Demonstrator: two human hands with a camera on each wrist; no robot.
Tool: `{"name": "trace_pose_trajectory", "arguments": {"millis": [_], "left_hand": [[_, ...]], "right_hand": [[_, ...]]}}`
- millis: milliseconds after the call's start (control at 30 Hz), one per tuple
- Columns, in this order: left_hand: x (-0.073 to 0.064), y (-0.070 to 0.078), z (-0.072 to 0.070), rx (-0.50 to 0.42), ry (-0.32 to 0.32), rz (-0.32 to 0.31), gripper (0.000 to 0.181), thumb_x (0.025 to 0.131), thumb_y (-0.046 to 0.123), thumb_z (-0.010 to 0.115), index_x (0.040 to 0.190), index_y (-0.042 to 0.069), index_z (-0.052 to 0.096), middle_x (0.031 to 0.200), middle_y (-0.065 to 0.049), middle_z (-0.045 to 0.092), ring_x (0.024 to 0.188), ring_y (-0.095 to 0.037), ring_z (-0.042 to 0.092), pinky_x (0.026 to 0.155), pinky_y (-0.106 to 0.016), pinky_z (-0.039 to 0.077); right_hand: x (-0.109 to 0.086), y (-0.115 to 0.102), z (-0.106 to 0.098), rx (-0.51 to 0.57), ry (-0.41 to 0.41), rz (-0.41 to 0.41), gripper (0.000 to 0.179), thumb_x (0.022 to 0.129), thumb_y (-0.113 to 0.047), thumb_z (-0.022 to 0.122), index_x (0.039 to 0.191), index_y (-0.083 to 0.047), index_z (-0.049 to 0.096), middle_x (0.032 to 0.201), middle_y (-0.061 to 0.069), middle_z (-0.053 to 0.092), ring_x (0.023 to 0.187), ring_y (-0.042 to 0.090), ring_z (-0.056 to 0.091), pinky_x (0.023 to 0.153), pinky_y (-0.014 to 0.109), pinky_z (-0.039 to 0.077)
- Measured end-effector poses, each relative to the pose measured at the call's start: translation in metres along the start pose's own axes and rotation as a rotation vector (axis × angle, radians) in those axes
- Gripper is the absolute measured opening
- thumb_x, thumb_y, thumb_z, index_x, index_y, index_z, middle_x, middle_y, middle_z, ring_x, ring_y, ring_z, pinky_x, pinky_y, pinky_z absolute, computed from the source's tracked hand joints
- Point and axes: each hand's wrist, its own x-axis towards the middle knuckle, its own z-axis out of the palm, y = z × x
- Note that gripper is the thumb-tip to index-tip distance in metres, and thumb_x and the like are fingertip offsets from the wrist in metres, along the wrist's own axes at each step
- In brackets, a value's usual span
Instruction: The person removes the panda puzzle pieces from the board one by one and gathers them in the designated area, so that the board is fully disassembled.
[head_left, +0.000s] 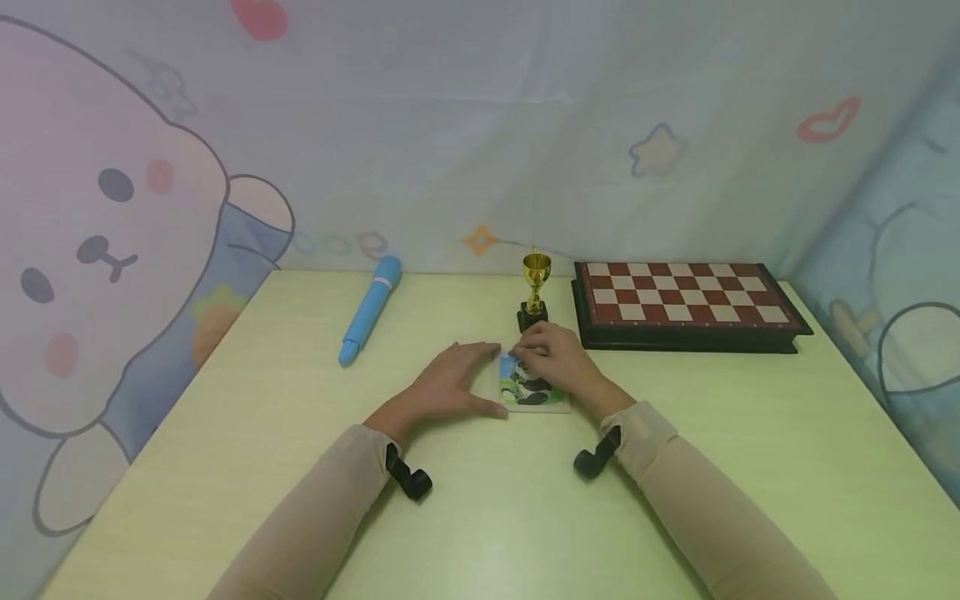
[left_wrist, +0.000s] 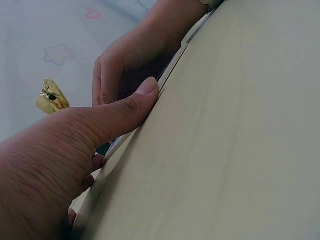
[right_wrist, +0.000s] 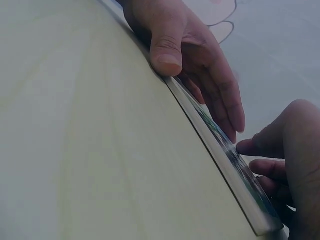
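A small flat board with a panda picture (head_left: 534,392) lies on the table, its pale rim showing along the near side. My left hand (head_left: 448,382) holds it from the left, thumb by the near corner and fingers by the far corner. In the right wrist view the left thumb (right_wrist: 167,57) rests right at the board's near edge. My right hand (head_left: 557,357) is over the board's far part, its fingers bent and the fingertips down at the blue patch of the picture. I cannot tell whether those fingertips pinch a small piece.
A small gold trophy cup (head_left: 536,279) on a black base stands just behind the right hand. A red-and-white chessboard case (head_left: 690,302) lies at the back right. At the back left lies a blue marker-shaped stick (head_left: 369,312). A printed cloth (head_left: 450,150) hangs behind the table.
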Motion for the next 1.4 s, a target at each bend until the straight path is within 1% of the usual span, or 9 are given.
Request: {"name": "trace_pose_trajectory", "arguments": {"millis": [233, 367, 667, 867, 967, 1100, 1200, 1300, 1400], "left_hand": [[0.002, 0.002, -0.004, 0.015, -0.005, -0.011, 0.109, 0.072, 0.076, 0.072, 0.157, 0.018, 0.035, 0.157, 0.001, 0.04, 0.147, -0.02, 0.031, 0.123, -0.041, 0.013], [0.003, 0.001, -0.004, 0.015, -0.008, -0.01, 0.109, 0.072, 0.076, 0.072, 0.157, 0.019, 0.035, 0.157, 0.002, 0.041, 0.147, -0.019, 0.032, 0.123, -0.041, 0.014], [0.0, 0.001, -0.005, -0.027, 0.008, 0.012, 0.108, 0.072, 0.073, 0.076, 0.155, 0.016, 0.038, 0.155, 0.0, 0.043, 0.146, -0.02, 0.034, 0.123, -0.045, 0.015], [0.002, 0.001, -0.005, -0.02, 0.012, 0.02, 0.108, 0.072, 0.075, 0.074, 0.156, 0.017, 0.036, 0.156, 0.001, 0.042, 0.146, -0.019, 0.033, 0.123, -0.045, 0.015], [0.002, 0.0, -0.005, -0.018, 0.014, 0.021, 0.108, 0.072, 0.075, 0.074, 0.156, 0.018, 0.036, 0.157, 0.002, 0.042, 0.146, -0.019, 0.033, 0.122, -0.045, 0.015], [0.001, -0.001, -0.004, -0.017, 0.014, 0.025, 0.108, 0.072, 0.075, 0.074, 0.156, 0.019, 0.036, 0.156, 0.003, 0.042, 0.146, -0.018, 0.033, 0.122, -0.045, 0.016], [0.001, -0.001, -0.004, -0.025, 0.02, 0.03, 0.107, 0.072, 0.074, 0.075, 0.156, 0.02, 0.037, 0.156, 0.004, 0.042, 0.146, -0.017, 0.034, 0.122, -0.046, 0.016], [0.001, 0.0, -0.003, -0.033, 0.023, 0.032, 0.106, 0.072, 0.074, 0.075, 0.156, 0.02, 0.037, 0.155, 0.005, 0.043, 0.145, -0.018, 0.035, 0.122, -0.046, 0.016], [0.001, 0.001, -0.002, -0.041, 0.013, 0.029, 0.106, 0.072, 0.074, 0.075, 0.156, 0.02, 0.037, 0.155, 0.004, 0.043, 0.145, -0.018, 0.035, 0.122, -0.046, 0.016]], "right_hand": [[0.005, -0.005, -0.003, 0.017, -0.05, 0.006, 0.025, 0.098, -0.03, 0.067, 0.11, -0.011, 0.08, 0.112, 0.006, 0.064, 0.107, 0.025, 0.058, 0.095, 0.045, 0.048], [0.009, -0.006, 0.0, 0.051, -0.076, 0.038, 0.026, 0.098, -0.03, 0.067, 0.111, -0.011, 0.079, 0.112, 0.008, 0.063, 0.106, 0.025, 0.057, 0.094, 0.045, 0.048], [0.012, -0.002, 0.005, 0.103, -0.069, 0.054, 0.026, 0.099, -0.031, 0.066, 0.108, -0.012, 0.08, 0.115, 0.007, 0.064, 0.11, 0.026, 0.058, 0.096, 0.047, 0.048], [0.013, -0.003, 0.002, 0.139, -0.059, 0.047, 0.021, 0.101, -0.022, 0.063, 0.104, -0.011, 0.08, 0.117, 0.008, 0.065, 0.114, 0.027, 0.058, 0.097, 0.049, 0.048], [0.014, -0.004, 0.001, 0.188, -0.063, 0.046, 0.02, 0.102, -0.02, 0.061, 0.105, -0.01, 0.079, 0.116, 0.008, 0.069, 0.112, 0.027, 0.062, 0.096, 0.047, 0.05], [0.013, -0.002, 0.003, 0.218, -0.074, 0.042, 0.023, 0.103, -0.023, 0.06, 0.109, -0.01, 0.078, 0.111, 0.005, 0.074, 0.107, 0.023, 0.066, 0.096, 0.044, 0.052], [0.01, 0.0, 0.005, 0.2, -0.065, 0.013, 0.021, 0.101, -0.027, 0.064, 0.11, -0.014, 0.077, 0.109, 0.001, 0.074, 0.107, 0.019, 0.065, 0.098, 0.044, 0.051], [0.006, 0.0, 0.004, 0.143, -0.061, -0.058, 0.021, 0.096, -0.03, 0.071, 0.112, -0.017, 0.074, 0.107, -0.002, 0.07, 0.107, 0.019, 0.061, 0.098, 0.045, 0.049], [0.001, -0.001, 0.003, 0.087, -0.079, -0.14, 0.027, 0.093, -0.028, 0.074, 0.117, -0.017, 0.068, 0.108, -0.002, 0.067, 0.104, 0.018, 0.06, 0.094, 0.044, 0.05]]}}
